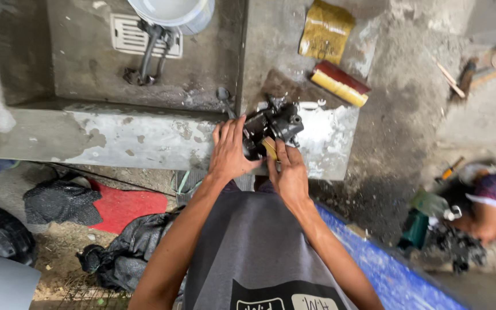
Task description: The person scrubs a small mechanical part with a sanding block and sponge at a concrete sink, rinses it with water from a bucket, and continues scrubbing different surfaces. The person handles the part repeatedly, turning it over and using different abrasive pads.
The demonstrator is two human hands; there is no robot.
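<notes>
At the bottom centre of the frame, two bare forearms rose from a grey shirt toward the middle of the picture. The left hand point(229, 152) lay with its fingers spread, fingertips resting against the left side of a dark, greasy metal engine part point(272, 125). The right hand point(287, 172) sat just below that part, its fingers curled around a small tan tool point(270, 148) whose tip touched the part's underside. The part itself stood at frame centre on the edge of a concrete ledge point(144, 135), on a pale, wet patch.

To the lower left lay black cloths point(61, 202) and a red mat point(127, 205) on dirt ground. At the right edge another person's arm point(483, 221) rested near blurred dark machinery.

Beyond the ledge, in the upper left, a sunken concrete basin point(87, 63) held a white drain grate point(130, 34), some metal rods and the rim of a white bucket point(173, 11). Toward the upper centre-right lay a yellow rag point(325, 28) and a red-and-yellow block point(340, 83).
</notes>
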